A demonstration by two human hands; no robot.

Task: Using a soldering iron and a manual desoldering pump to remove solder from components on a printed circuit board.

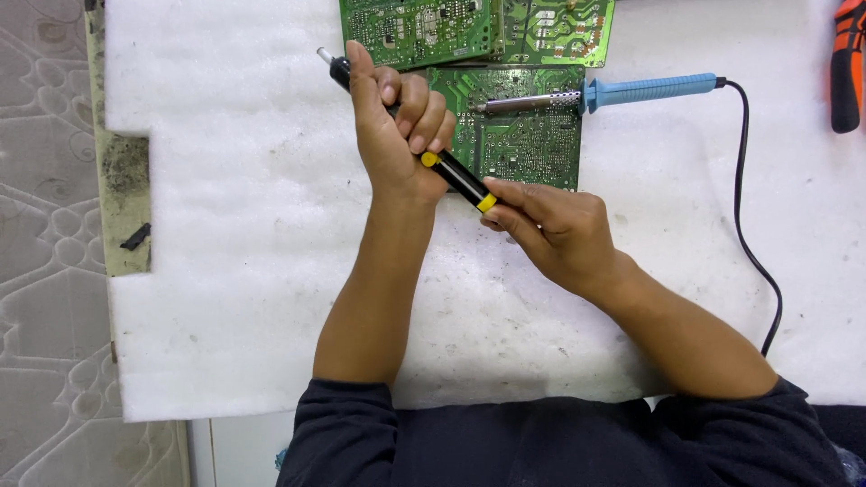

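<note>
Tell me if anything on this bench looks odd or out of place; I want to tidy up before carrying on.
The blue-handled soldering iron lies with its metal tip resting on the green circuit board, unattended while the left hand and right hand hold the black-and-yellow desoldering pump. The white foam mat is speckled with dirt.

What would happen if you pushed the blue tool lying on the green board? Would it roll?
The blue tool looks round and slim, so it would probably roll a bit. Its black cord looks bendy and might tug it back. It rests with its metal tip on the green board, so it may slide off easily.
</note>
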